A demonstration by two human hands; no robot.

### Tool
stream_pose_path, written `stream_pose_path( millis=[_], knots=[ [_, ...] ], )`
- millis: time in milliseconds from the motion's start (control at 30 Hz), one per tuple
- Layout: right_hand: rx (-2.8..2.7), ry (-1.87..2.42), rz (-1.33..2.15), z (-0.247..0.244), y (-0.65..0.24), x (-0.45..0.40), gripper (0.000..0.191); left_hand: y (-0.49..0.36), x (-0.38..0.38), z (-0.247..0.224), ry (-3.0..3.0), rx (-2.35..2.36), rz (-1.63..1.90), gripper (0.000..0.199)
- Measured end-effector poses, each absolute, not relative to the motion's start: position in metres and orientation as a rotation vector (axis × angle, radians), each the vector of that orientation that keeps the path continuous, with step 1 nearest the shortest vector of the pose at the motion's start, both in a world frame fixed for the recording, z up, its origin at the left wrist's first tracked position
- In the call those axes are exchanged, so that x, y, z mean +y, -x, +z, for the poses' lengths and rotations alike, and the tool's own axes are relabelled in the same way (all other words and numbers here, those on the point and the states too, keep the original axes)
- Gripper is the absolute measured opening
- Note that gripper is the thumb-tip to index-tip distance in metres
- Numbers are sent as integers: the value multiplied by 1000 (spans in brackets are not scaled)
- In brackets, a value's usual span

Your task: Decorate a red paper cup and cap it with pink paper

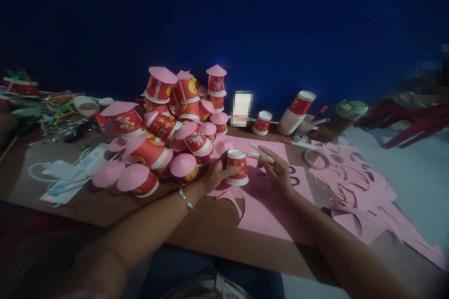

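Note:
My left hand is wrapped around a red paper cup with gold patterns. The cup is upside down on a pink paper sheet, its white base facing up. To its right, my right hand grips a white marker with a yellow end, its other end pointing toward the cup. Another white pen-like stick lies close to the marker. A small pink paper cone rests just behind the cup. Cut pink strips lie below my left hand.
Many red cups with pink cone tops are piled at left. A power strip lies further left. Behind are a single cup and a leaning cup stack. At right are a tape roll and pink scraps.

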State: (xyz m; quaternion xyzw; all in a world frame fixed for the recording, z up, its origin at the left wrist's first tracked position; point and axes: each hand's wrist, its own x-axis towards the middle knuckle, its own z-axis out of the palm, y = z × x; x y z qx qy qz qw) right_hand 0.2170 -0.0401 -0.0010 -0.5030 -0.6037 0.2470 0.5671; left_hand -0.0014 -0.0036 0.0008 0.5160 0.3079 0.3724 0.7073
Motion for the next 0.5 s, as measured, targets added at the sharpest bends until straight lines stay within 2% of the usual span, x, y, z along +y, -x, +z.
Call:
stream_pose_path(
  millis=[267, 500],
  knots=[
    [-738, 947, 1018, 3, -222, -22, 39, 0, 2, -6, -880, 652, 819, 51],
    [-774, 856, 1399, 4, -221, -28, 34, 0, 1, -5, -862, 624, 803, 50]
  ],
)
